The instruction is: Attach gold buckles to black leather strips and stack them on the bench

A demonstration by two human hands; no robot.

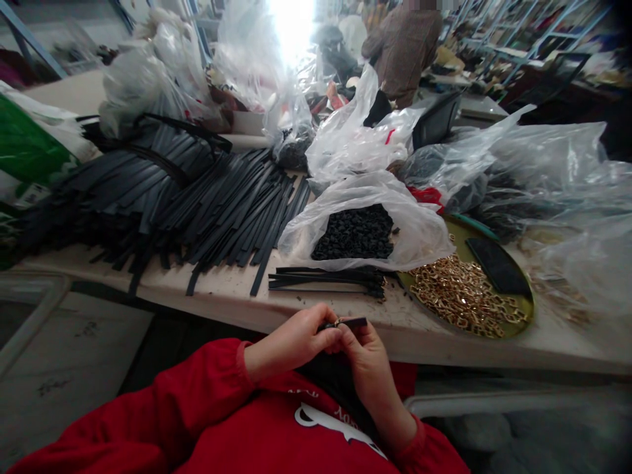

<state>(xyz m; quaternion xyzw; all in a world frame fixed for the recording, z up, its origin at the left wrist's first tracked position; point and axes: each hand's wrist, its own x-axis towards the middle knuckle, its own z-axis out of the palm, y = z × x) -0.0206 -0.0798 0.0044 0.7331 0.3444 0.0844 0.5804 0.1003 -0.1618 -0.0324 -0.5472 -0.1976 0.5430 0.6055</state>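
Close to my body, in front of the table edge, both hands meet around a black strap [356, 322] with a small gold buckle [337, 322] on it. The fingers of my left hand [309, 334] pinch the strap at the buckle's left side. My right hand [368, 355] is closed on it from the right, and a short flat end sticks out past the fingers. The rest of the strap is hidden by the hands. A small stack of black straps [320, 281] lies on the table just beyond, with metal bits at its right end.
Many loose black strips [232, 210] cover the table's left side. An open plastic bag [419, 237] holds small black loops [353, 234]. Gold buckles [464, 296] fill a round tray [526, 316] on the right, beside a dark flat piece [498, 263]. Another person [407, 52] is at the back.
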